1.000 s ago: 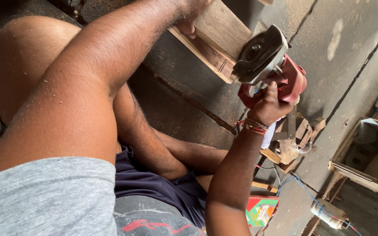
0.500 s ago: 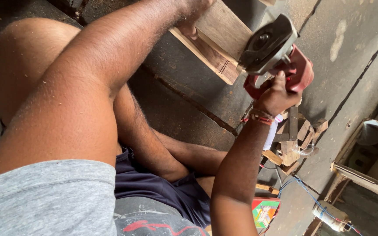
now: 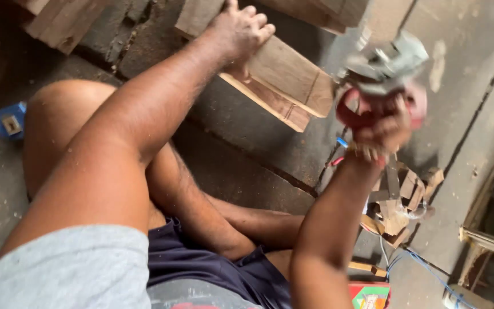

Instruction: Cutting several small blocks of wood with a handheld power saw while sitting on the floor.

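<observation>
While the left hand (image 3: 236, 33) presses flat on the plank (image 3: 275, 80), fingers spread over its upper end, the right hand (image 3: 379, 127) is wrapped tight around the red handle of a power saw (image 3: 381, 74) held just right of the plank, off the wood. The plank lies on the concrete floor (image 3: 247, 143) — one board, thick and stiff, likely heavy enough to stay put under a palm; best held on its broad face, far from the cut end. The saw looks weighty and blurred; grip it only by the handle. One saw, one plank in hand; a few offcuts (image 3: 398, 200) lie below the saw, and one blue box (image 3: 8, 121) sits far left of the plank.
</observation>
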